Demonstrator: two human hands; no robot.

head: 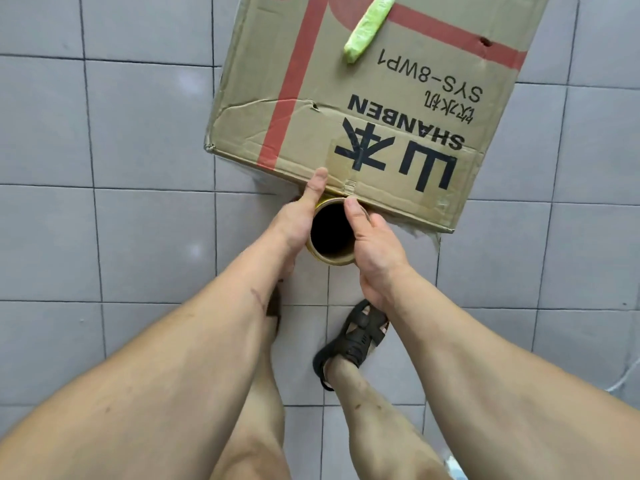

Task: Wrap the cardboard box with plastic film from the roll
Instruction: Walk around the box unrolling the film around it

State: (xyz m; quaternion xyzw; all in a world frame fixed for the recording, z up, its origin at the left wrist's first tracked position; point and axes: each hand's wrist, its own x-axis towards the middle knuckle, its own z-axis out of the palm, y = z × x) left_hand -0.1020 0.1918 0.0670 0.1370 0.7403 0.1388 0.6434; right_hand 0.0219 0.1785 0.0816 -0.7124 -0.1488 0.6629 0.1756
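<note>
Below, both hands' fingers, left hand (294, 220) and right hand (372, 244), grip hollow film roll (332, 233) against creased cardboard box (363, 98).

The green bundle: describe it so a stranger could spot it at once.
Start from the big cardboard box on the grey tiled floor. On its top face, near the far edge and across the red stripe, lies a slim pale green bundle. It is the only green thing there, unlike the brown roll held below.

grey tiled floor (138, 237) carries the cardboard box (381, 98) and a sandalled foot (356, 337).
</note>
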